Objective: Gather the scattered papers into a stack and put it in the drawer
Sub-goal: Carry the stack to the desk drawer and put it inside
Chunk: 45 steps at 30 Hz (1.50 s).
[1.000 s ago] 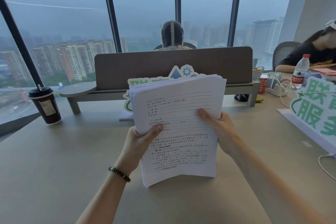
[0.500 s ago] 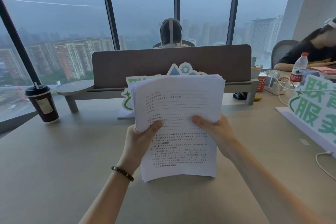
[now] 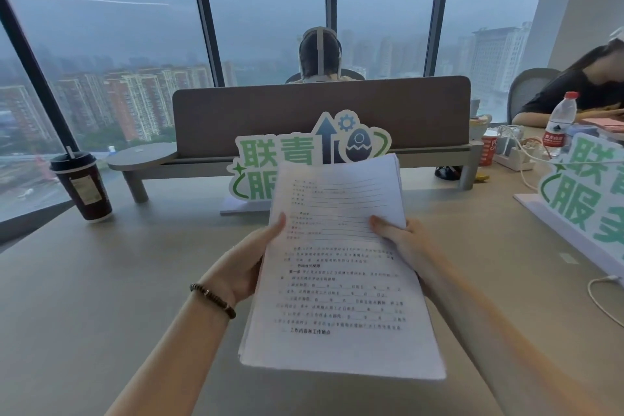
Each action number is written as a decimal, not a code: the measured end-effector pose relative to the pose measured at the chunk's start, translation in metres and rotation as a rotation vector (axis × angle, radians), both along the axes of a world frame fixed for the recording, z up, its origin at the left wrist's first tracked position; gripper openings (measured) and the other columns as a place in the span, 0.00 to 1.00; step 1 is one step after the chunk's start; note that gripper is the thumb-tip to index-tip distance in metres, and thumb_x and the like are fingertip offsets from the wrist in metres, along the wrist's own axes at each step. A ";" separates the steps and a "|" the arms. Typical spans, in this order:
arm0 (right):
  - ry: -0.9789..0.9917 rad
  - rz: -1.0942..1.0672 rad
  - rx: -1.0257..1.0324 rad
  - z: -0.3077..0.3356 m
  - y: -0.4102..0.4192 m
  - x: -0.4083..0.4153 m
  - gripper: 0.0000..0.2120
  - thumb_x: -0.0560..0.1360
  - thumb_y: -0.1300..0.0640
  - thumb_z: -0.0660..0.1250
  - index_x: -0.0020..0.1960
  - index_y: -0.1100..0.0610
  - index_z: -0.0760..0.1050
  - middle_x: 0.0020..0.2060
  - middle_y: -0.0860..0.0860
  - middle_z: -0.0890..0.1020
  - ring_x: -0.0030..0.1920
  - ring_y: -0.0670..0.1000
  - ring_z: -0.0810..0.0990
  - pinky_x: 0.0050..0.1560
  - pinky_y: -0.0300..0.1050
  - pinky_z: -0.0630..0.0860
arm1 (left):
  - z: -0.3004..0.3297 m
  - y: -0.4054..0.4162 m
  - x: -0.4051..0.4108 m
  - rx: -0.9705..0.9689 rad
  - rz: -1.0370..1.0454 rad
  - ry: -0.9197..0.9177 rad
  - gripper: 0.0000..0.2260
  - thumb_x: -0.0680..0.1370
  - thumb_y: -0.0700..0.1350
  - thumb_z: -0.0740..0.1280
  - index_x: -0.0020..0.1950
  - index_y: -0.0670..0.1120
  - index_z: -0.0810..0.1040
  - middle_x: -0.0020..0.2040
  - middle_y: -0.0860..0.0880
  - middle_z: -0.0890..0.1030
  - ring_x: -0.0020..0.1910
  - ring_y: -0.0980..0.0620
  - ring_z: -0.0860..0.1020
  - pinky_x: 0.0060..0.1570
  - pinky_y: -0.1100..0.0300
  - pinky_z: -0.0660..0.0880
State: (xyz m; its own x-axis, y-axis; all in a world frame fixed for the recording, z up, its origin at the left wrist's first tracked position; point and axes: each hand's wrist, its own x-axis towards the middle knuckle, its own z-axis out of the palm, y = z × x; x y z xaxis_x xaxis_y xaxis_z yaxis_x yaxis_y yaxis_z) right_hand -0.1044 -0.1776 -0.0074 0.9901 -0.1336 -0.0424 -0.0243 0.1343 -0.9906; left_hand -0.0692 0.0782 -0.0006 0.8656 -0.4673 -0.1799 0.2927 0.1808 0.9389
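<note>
A thick stack of white printed papers point(image 3: 341, 280) is held above the beige desk point(image 3: 84, 297), tilted so its near edge hangs low toward me. My left hand point(image 3: 243, 267) grips the stack's left edge, thumb on the top sheet; a dark bead bracelet sits on that wrist. My right hand point(image 3: 401, 243) grips the right edge, thumb on top. No drawer is in view.
A green-and-white cut-out sign point(image 3: 304, 159) stands behind the stack, before a brown divider point(image 3: 320, 111). A dark cup with a straw point(image 3: 82, 186) stands at the left. Another sign point(image 3: 587, 199), a water bottle point(image 3: 559, 125) and cables lie to the right. Two people sit beyond.
The stack has tipped from nearly upright to lying flatter, its bottom edge swinging toward me and lower. Both hands keep their grip on its sides.
</note>
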 end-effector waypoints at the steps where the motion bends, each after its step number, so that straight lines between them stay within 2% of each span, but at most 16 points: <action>1: 0.016 -0.024 0.034 -0.003 -0.001 0.001 0.13 0.76 0.54 0.72 0.54 0.63 0.81 0.44 0.59 0.87 0.40 0.61 0.87 0.37 0.50 0.83 | -0.006 0.004 -0.003 -0.123 -0.030 0.029 0.28 0.73 0.64 0.69 0.61 0.43 0.81 0.51 0.41 0.84 0.48 0.41 0.84 0.45 0.48 0.82; 3: 0.021 -0.099 0.123 -0.010 -0.003 0.004 0.11 0.76 0.55 0.72 0.54 0.62 0.80 0.44 0.60 0.87 0.40 0.61 0.86 0.39 0.53 0.84 | -0.024 0.012 -0.009 -0.380 -0.049 0.120 0.37 0.66 0.68 0.73 0.63 0.41 0.81 0.51 0.39 0.83 0.49 0.38 0.83 0.47 0.46 0.81; 4: 0.017 -0.147 0.170 -0.013 -0.003 0.006 0.10 0.77 0.56 0.71 0.54 0.61 0.80 0.44 0.59 0.87 0.42 0.61 0.86 0.42 0.56 0.84 | -0.034 0.015 -0.014 -0.511 -0.052 0.154 0.41 0.67 0.69 0.72 0.68 0.40 0.78 0.59 0.37 0.82 0.57 0.37 0.81 0.56 0.42 0.79; 5: 0.010 -0.198 0.210 -0.016 -0.002 0.008 0.09 0.77 0.56 0.71 0.55 0.60 0.80 0.45 0.59 0.87 0.44 0.62 0.86 0.45 0.59 0.84 | -0.042 0.014 -0.021 -0.645 -0.040 0.181 0.42 0.69 0.70 0.70 0.72 0.41 0.74 0.66 0.37 0.78 0.65 0.36 0.77 0.65 0.40 0.73; 7: -0.015 -0.291 0.276 -0.021 0.005 0.010 0.10 0.77 0.56 0.70 0.56 0.59 0.80 0.48 0.60 0.86 0.47 0.62 0.86 0.49 0.62 0.83 | -0.048 0.001 -0.036 -0.785 0.075 0.212 0.40 0.71 0.68 0.68 0.73 0.41 0.72 0.70 0.39 0.75 0.68 0.39 0.74 0.69 0.42 0.69; 12: -0.080 -0.458 0.334 -0.034 0.027 0.011 0.11 0.79 0.53 0.69 0.57 0.58 0.79 0.50 0.56 0.86 0.49 0.58 0.86 0.53 0.60 0.82 | -0.038 -0.053 -0.059 -0.491 0.283 0.196 0.16 0.80 0.44 0.65 0.68 0.44 0.75 0.61 0.41 0.83 0.62 0.40 0.79 0.65 0.40 0.72; 17: -0.120 -0.496 0.341 -0.036 0.033 0.002 0.08 0.78 0.50 0.69 0.54 0.53 0.80 0.47 0.51 0.86 0.46 0.51 0.86 0.44 0.47 0.82 | -0.043 -0.050 -0.046 -0.441 0.306 0.415 0.16 0.77 0.36 0.68 0.65 0.42 0.77 0.57 0.38 0.84 0.58 0.37 0.81 0.56 0.38 0.77; 20: -0.104 -0.480 0.390 -0.035 0.033 0.000 0.09 0.77 0.50 0.71 0.54 0.53 0.79 0.48 0.51 0.86 0.47 0.51 0.86 0.46 0.48 0.82 | -0.047 -0.044 -0.042 -0.465 0.241 0.441 0.17 0.76 0.37 0.69 0.65 0.42 0.77 0.60 0.38 0.83 0.60 0.36 0.80 0.58 0.36 0.77; 23: -0.106 -0.467 0.374 -0.035 0.033 -0.001 0.08 0.77 0.50 0.71 0.53 0.52 0.79 0.47 0.49 0.87 0.46 0.50 0.86 0.46 0.48 0.82 | -0.050 -0.041 -0.038 -0.388 0.281 0.329 0.16 0.77 0.37 0.68 0.65 0.43 0.77 0.59 0.40 0.84 0.60 0.38 0.81 0.60 0.37 0.75; 28: -0.087 -0.302 0.423 -0.034 0.024 0.000 0.13 0.80 0.47 0.65 0.58 0.54 0.78 0.51 0.52 0.84 0.52 0.53 0.83 0.54 0.52 0.79 | -0.047 -0.025 -0.025 -0.180 0.436 0.090 0.11 0.79 0.34 0.66 0.60 0.41 0.79 0.55 0.41 0.85 0.53 0.40 0.84 0.52 0.41 0.80; 31: -0.126 -0.234 0.488 -0.026 -0.010 0.004 0.14 0.80 0.47 0.62 0.57 0.56 0.78 0.51 0.55 0.82 0.48 0.53 0.80 0.48 0.51 0.76 | -0.042 0.004 -0.017 -0.091 0.460 -0.016 0.10 0.79 0.33 0.66 0.59 0.40 0.79 0.54 0.42 0.86 0.50 0.42 0.85 0.47 0.45 0.83; 34: -0.061 -0.026 0.178 -0.017 -0.036 0.012 0.21 0.79 0.42 0.61 0.60 0.56 0.80 0.51 0.56 0.84 0.49 0.55 0.81 0.50 0.55 0.75 | -0.038 0.029 -0.012 0.000 0.458 -0.139 0.08 0.79 0.34 0.66 0.57 0.41 0.81 0.53 0.44 0.86 0.49 0.44 0.86 0.44 0.49 0.84; 36: -0.001 0.056 -0.131 -0.013 -0.035 0.019 0.16 0.79 0.42 0.63 0.60 0.50 0.79 0.52 0.52 0.85 0.52 0.54 0.82 0.55 0.60 0.77 | -0.037 0.035 -0.009 0.058 0.442 -0.199 0.08 0.79 0.35 0.66 0.56 0.40 0.81 0.52 0.44 0.86 0.51 0.42 0.85 0.45 0.49 0.84; 39: -0.058 -0.026 -0.413 -0.019 -0.022 0.031 0.12 0.79 0.52 0.68 0.61 0.51 0.73 0.56 0.50 0.82 0.54 0.53 0.81 0.47 0.50 0.79 | -0.042 0.032 -0.007 0.135 0.439 -0.279 0.07 0.80 0.36 0.66 0.56 0.40 0.81 0.52 0.45 0.87 0.51 0.41 0.85 0.47 0.49 0.83; 42: -0.170 -0.173 -0.460 -0.036 -0.011 0.030 0.10 0.80 0.60 0.65 0.60 0.52 0.72 0.55 0.48 0.80 0.56 0.52 0.78 0.45 0.45 0.72 | -0.046 0.028 -0.006 0.185 0.454 -0.348 0.07 0.80 0.37 0.66 0.55 0.42 0.82 0.51 0.45 0.87 0.51 0.41 0.85 0.49 0.46 0.83; 45: -0.273 -0.198 -0.303 -0.047 -0.009 0.019 0.14 0.80 0.64 0.65 0.61 0.49 0.73 0.56 0.45 0.81 0.56 0.50 0.79 0.51 0.47 0.75 | -0.040 0.033 -0.002 0.215 0.439 -0.424 0.07 0.79 0.38 0.67 0.55 0.44 0.83 0.53 0.47 0.86 0.51 0.45 0.84 0.50 0.46 0.82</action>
State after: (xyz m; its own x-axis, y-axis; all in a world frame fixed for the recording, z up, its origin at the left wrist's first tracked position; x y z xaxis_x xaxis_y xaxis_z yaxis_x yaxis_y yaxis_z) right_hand -0.0849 -0.1865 -0.0549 0.9137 -0.2878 0.2870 0.2403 -0.1873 -0.9525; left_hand -0.0709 0.1114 -0.0411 0.9844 -0.0457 0.1700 -0.1704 -0.0055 0.9854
